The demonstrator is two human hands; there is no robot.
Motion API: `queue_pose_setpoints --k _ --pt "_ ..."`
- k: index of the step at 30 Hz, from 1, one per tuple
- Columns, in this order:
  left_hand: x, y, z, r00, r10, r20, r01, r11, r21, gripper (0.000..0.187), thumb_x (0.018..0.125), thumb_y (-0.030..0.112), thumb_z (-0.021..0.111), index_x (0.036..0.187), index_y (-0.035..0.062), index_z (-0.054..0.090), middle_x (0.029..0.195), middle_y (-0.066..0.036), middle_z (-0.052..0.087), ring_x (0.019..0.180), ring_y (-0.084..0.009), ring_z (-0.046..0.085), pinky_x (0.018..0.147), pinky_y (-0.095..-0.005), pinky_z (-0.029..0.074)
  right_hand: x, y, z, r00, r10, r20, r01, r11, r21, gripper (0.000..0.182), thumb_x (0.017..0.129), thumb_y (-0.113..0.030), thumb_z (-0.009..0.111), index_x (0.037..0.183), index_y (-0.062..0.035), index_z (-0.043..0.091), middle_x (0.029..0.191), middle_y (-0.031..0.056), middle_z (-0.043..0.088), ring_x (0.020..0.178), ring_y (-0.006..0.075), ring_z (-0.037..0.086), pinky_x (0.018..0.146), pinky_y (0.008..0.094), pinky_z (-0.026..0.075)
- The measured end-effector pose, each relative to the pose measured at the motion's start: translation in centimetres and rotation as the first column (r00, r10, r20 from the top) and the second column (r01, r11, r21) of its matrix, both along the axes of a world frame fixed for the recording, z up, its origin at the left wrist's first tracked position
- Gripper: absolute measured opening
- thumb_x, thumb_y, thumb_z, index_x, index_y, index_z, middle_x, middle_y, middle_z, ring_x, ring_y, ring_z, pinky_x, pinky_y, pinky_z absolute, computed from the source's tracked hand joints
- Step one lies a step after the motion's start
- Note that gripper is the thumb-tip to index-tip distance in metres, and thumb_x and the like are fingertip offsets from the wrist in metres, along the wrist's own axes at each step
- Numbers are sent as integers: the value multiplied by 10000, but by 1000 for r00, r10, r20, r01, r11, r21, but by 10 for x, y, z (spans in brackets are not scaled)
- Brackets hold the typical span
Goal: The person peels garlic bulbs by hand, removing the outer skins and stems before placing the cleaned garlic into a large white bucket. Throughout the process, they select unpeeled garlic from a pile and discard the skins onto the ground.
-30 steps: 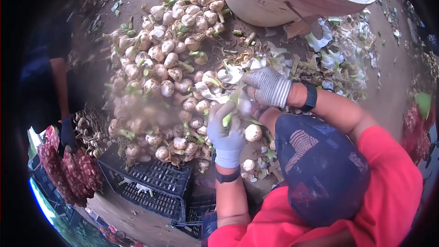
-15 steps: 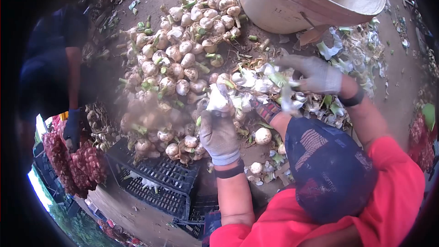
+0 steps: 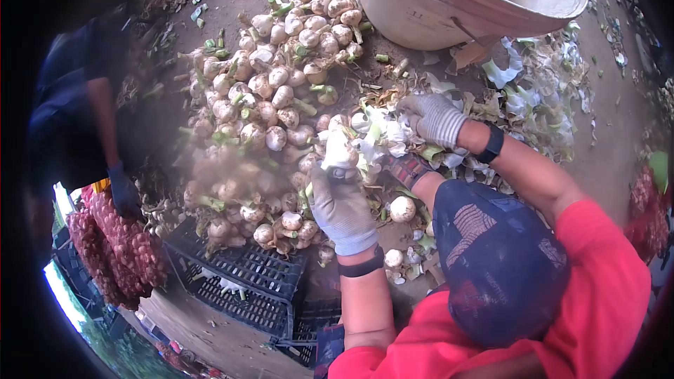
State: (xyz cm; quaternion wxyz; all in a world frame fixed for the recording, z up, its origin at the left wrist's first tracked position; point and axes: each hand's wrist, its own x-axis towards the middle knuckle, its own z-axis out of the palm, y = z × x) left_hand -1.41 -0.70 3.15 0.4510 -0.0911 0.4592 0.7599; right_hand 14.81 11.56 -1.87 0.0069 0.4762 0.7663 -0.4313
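Note:
My gloved left hand [image 3: 342, 210] is closed around a garlic bulb [image 3: 340, 150], white and partly stripped, with loose skin hanging at its right side. To the upper right of it is my gloved right hand [image 3: 434, 118], fingers bent and apart, above the white garlic peelings [image 3: 397, 130]. I make out nothing held in it. A large heap of garlic bulbs [image 3: 276, 138], soil-stained and with cut green stems, lies beyond and left of my left hand. One pale bulb [image 3: 402, 209] rests on the ground to the right of that hand.
A big whitish tub [image 3: 414, 17] with bulbs inside stands at the top. Black crates [image 3: 239, 277] sit lower left. A co-worker in dark clothes [image 3: 77, 105] stands at left beside red mesh sacks [image 3: 116, 249]. A capped head [image 3: 495, 260] covers the lower right.
My right hand has come left, from over the peelings toward the bulb; the peel strip near its fingers is gone from there. My left hand keeps its hold, shifted slightly.

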Motion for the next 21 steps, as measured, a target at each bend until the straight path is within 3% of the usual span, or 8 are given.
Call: queue_pose_setpoints --k 3,5,8,10,11,14,18,21 --pt "3 -11 -20 983 -105 -148 98 994 -54 176 929 157 490 1022 26 562 881 -65 578 733 -134 534 629 -249 451 -5 -19 30 981 96 -170 -126 977 -170 370 793 -260 578 1088 -40 608 894 209 646 834 334 638 750 396 501" --pt "16 -1 -4 910 -236 -341 75 902 -425 122 902 62 506 988 4 571 804 -51 566 760 -114 543 655 -229 462 -19 -23 49 965 129 -229 -161 979 -127 371 794 -296 578 1058 -37 612 852 211 644 810 344 636 731 404 502" --pt "26 -6 -7 857 -166 -489 -7 943 -333 155 846 -10 542 998 -13 576 851 -61 575 780 -114 546 691 -232 461 -34 -22 54 977 174 -120 -187 976 -107 339 805 -314 571 964 -17 606 749 200 627 745 346 633 680 411 497" --pt "22 -13 -14 436 -313 -844 82 948 -309 165 819 -23 555 980 -14 593 878 -82 585 797 -140 554 705 -253 458 -33 -30 37 969 229 -90 -223 972 72 247 823 -261 558 875 -22 587 664 148 613 660 310 635 608 392 496" --pt "18 -14 -14 438 -313 -843 82 947 -309 165 819 -23 555 980 -14 593 878 -82 585 797 -140 554 705 -253 458 -32 -30 36 969 230 -87 -224 972 71 247 823 -261 558 875 -22 587 664 148 613 660 310 635 608 392 496" --pt "8 -10 -10 60 -383 -922 153 916 -371 167 797 -1 626 958 25 590 854 -133 588 752 -255 571 670 -331 465 -30 -26 32 942 299 -153 -310 949 -56 156 782 -154 556 881 -37 585 651 130 614 619 285 638 558 367 498" --pt "6 -13 -10 128 -439 -889 198 890 -411 150 807 3 613 953 28 593 854 -140 588 743 -253 571 662 -320 461 -32 -29 28 945 328 3 -328 944 36 191 758 -166 548 907 -56 595 700 147 617 669 321 627 632 403 503" --pt "5 -18 -15 194 -460 -867 198 884 -424 109 866 55 564 943 -15 599 868 -65 594 734 -128 547 661 -252 462 -34 -28 28 950 311 -4 -309 947 91 210 743 -177 551 910 -60 603 730 155 617 691 340 618 661 427 494"
